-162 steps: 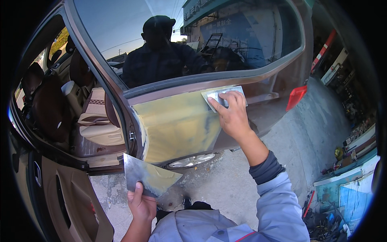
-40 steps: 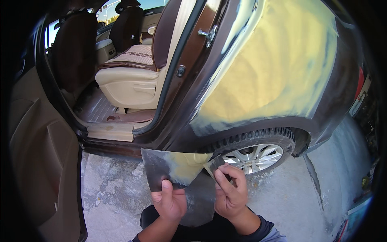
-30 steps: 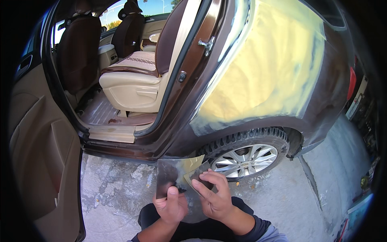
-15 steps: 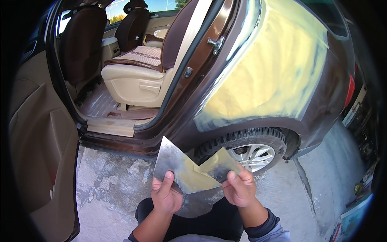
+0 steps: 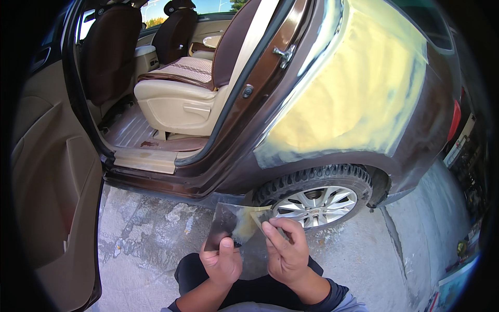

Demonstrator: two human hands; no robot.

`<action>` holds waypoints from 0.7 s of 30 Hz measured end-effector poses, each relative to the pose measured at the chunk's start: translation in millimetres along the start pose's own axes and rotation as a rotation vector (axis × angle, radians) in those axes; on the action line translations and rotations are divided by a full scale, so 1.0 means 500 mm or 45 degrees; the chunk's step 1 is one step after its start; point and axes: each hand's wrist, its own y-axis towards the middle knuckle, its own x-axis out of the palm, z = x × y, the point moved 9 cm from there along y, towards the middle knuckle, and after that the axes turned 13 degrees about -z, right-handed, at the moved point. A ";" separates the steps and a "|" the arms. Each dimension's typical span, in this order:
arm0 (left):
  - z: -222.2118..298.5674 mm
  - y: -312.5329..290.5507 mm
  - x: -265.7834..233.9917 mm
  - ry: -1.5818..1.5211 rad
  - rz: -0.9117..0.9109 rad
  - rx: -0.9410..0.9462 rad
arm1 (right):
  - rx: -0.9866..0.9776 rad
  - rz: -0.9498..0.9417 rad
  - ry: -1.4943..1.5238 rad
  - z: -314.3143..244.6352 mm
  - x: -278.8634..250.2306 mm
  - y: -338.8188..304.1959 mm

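1. Right hand (image 5: 288, 252) has shifted left since half a second ago, turning the small blade (image 5: 264, 215) from face-on to nearly edge-on; left hand (image 5: 223, 262) has tipped the larger plate (image 5: 223, 222) so its top edge runs close to level.
2. Left fingers: pinching the larger plate at its lower edge, thumb on the near face, others behind.
3. Right fingers: pinching the small blade between thumb and fingertips; exact fingertip placement behind it partly hidden.
4. Larger plate: held up in front of the rear wheel's left side, over the concrete floor (image 5: 150, 229); its left part is dark and bare.
5. Yellowish paste (image 5: 243, 224) is smeared on the plate toward its right edge.
6. Small blade: at the plate's upper right corner, overlapping it in view; cannot tell how firmly they touch. Pale strip along its left edge.
7. Beyond the hands: brown car, rear quarter panel (image 5: 345, 96) with a broad yellow coat, bluish-grey at its lower and right edges.
8. Below the panel: wheel (image 5: 316, 205), silver spokes, knobbly tyre.
9. Left: open door (image 5: 60, 182), beige lining; beige-and-brown seat (image 5: 174, 106) inside the doorway.
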 end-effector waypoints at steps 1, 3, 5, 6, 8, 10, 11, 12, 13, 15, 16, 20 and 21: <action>0.001 -0.004 0.001 0.037 -0.006 -0.008 | -0.036 -0.016 -0.033 -0.005 0.011 0.000; 0.004 -0.011 0.001 0.067 -0.008 -0.028 | -0.066 -0.024 -0.026 -0.005 0.020 -0.011; 0.012 -0.012 0.002 0.054 -0.008 0.004 | -0.069 -0.066 0.001 0.003 0.029 -0.026; 0.015 -0.011 0.002 0.048 -0.010 0.019 | -0.062 -0.097 0.023 0.008 0.034 -0.033; 0.021 -0.006 -0.001 0.053 0.021 0.053 | -0.041 -0.209 0.059 0.017 0.044 -0.045; 0.035 0.004 -0.013 0.093 0.065 0.088 | -0.007 -0.363 0.095 0.026 0.051 -0.047; 0.041 0.008 -0.024 0.066 0.108 0.100 | 0.045 -0.307 0.146 0.033 0.037 -0.044; 0.049 0.013 -0.036 0.040 0.151 0.113 | 0.118 -0.244 0.200 0.041 0.021 -0.041; 0.054 0.017 -0.050 0.021 0.199 0.100 | 0.113 -0.163 0.267 0.042 0.001 -0.035; 0.028 0.013 -0.082 -0.229 0.374 -0.113 | 0.221 0.282 0.466 0.092 -0.069 -0.026; 0.001 0.012 -0.076 -0.378 0.356 -0.265 | 0.351 0.377 1.043 0.134 -0.062 -0.032; -0.048 -0.010 -0.052 -0.322 0.331 -0.512 | 0.362 0.078 1.588 0.130 0.001 -0.028; -0.043 -0.012 -0.059 -0.339 0.359 -0.456 | 0.309 -0.106 1.466 0.114 0.018 -0.028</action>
